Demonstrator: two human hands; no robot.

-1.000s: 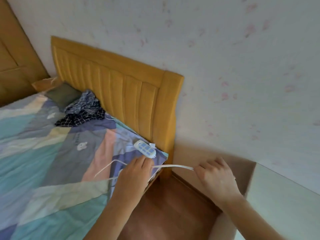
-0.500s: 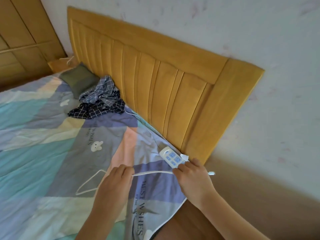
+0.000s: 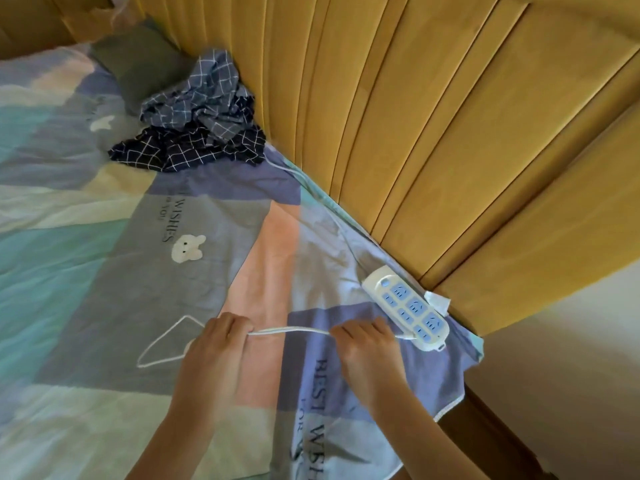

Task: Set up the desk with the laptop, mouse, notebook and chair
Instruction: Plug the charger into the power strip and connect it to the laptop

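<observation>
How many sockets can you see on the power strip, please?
6 blue sockets in two rows on the power strip by the headboard; none seem hidden.

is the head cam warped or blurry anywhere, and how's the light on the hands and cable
Head view: wide-angle warp bends the headboard slats, which fan outward; light is soft and even daylight, with no glare; the left hand and right hand look slightly soft, as does the white cable they pinch; the power strip and the bedsheet print stay readable.
</observation>
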